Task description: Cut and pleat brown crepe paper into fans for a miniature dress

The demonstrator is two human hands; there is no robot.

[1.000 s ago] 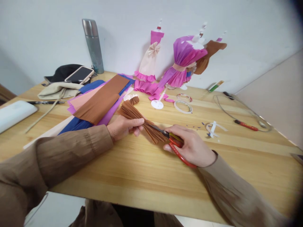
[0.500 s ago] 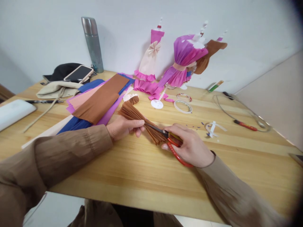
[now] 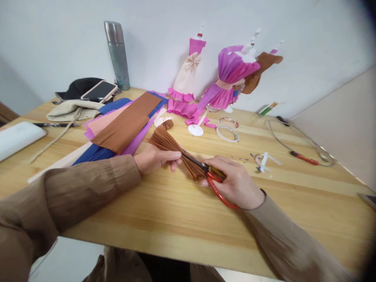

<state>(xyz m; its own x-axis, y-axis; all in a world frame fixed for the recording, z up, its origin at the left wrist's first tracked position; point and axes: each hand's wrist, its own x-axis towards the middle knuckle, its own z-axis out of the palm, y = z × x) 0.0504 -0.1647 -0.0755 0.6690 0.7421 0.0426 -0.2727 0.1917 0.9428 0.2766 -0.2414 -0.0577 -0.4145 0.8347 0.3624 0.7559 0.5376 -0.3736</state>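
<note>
My left hand (image 3: pixel 158 159) pinches the middle of a strip of pleated brown crepe paper (image 3: pixel 165 140), whose folds fan out on both sides of the thumb. In my right hand (image 3: pixel 235 180) is a pair of scissors (image 3: pixel 216 186) with red handles and dark blades. The blades lie along the pleated paper, their tips close to my left thumb. From this angle the gap between the blades cannot be made out. Flat sheets of brown crepe paper (image 3: pixel 129 121) rest beyond my left wrist, over blue, purple and peach ones.
Small dress forms in pink and purple paper dresses (image 3: pixel 225 78) stand along the wall. Tape rolls (image 3: pixel 227 134), a white scrap (image 3: pixel 264 162) and a red-handled tool with a cord (image 3: pixel 304 158) lie to the right. A steel bottle (image 3: pixel 118 58) and a phone (image 3: pixel 99 91) are back left.
The view has shifted very slightly. Both hands, the pleated brown paper and the scissors keep nearly the same positions.
</note>
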